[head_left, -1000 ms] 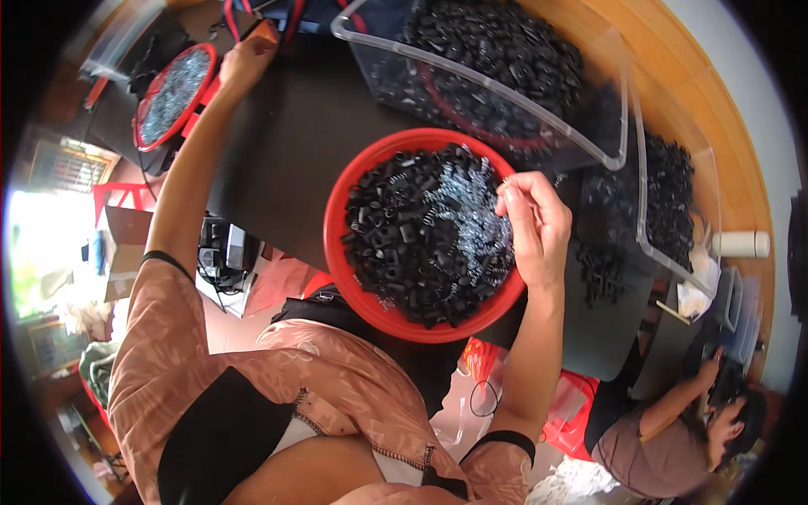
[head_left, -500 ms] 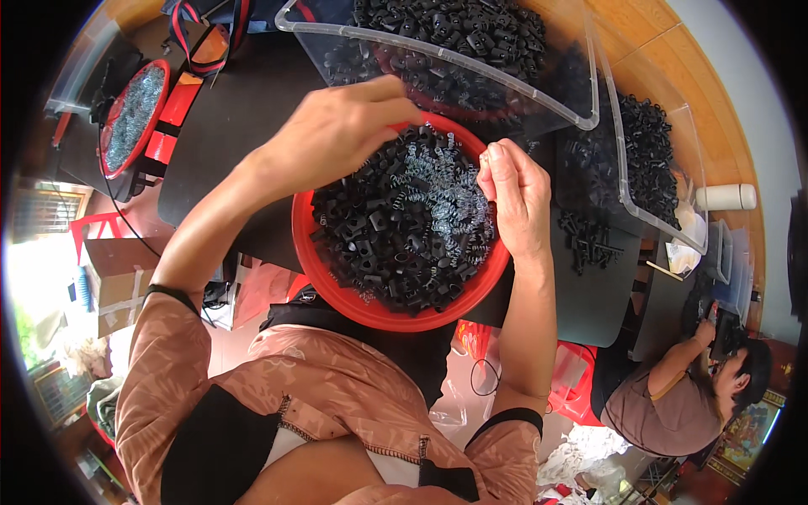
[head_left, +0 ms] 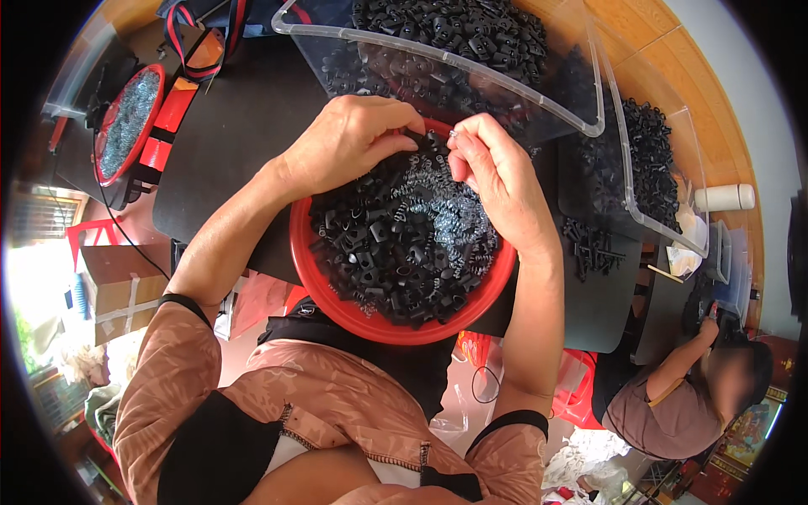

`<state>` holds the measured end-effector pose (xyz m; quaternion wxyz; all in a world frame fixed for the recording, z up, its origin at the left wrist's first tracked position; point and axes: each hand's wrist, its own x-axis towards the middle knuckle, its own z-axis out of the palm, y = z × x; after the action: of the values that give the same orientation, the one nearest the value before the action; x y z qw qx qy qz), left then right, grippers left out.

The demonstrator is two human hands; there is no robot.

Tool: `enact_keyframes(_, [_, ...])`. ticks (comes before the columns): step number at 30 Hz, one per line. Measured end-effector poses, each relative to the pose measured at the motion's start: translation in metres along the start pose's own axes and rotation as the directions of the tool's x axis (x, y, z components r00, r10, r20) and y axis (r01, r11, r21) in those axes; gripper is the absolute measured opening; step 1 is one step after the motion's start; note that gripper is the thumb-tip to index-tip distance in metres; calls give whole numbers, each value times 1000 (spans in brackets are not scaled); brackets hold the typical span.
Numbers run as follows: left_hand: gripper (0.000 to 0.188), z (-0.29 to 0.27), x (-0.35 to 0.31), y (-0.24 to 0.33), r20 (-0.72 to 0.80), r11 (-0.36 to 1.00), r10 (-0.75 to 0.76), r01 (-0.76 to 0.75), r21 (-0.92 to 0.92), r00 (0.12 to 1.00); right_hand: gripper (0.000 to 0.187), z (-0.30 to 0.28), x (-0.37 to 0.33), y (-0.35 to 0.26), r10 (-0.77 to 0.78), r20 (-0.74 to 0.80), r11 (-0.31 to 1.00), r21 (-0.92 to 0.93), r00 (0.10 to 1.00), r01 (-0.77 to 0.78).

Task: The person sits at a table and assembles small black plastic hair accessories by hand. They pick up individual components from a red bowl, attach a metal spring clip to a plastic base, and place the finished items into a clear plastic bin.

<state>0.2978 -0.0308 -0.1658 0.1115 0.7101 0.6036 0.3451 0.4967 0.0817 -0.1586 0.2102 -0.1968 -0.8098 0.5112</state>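
Observation:
A red basin [head_left: 404,333] in front of me holds small black plastic parts [head_left: 370,244] and a heap of thin metal springs [head_left: 459,223] on its right side. Over the basin's far left edge, my left hand [head_left: 358,139] is closed with thumb and fingers bent together; what lies between its fingertips is hidden against the dark parts. Close by on the right, my right hand [head_left: 497,172] pinches a small silvery spring [head_left: 453,134] between thumb and forefinger. The two sets of fingertips are a short gap apart.
Clear plastic bins [head_left: 446,57] of black parts stand behind and to the right. Black pieces [head_left: 589,244] lie on the dark table [head_left: 227,126]. Far left is another red basin [head_left: 126,126] of springs. A co-worker [head_left: 673,404] sits at the lower right, beyond a white bottle [head_left: 725,198].
My right hand has moved left and up from the basin's right rim toward my left hand, and a silvery spring now shows in its fingertips. My left hand has shifted slightly down.

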Motion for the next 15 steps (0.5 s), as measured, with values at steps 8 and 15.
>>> enact_keyframes(8, [21,2,-1,12,-49,949,-96,77,-304,994,9,2,-5,4,-60,-8,993,-106,998,59])
enact_keyframes(15, [20,6,-5,16,-22,948,-181,168,-271,983,7,6,-5,5,-154,-64,975,-172,986,141])
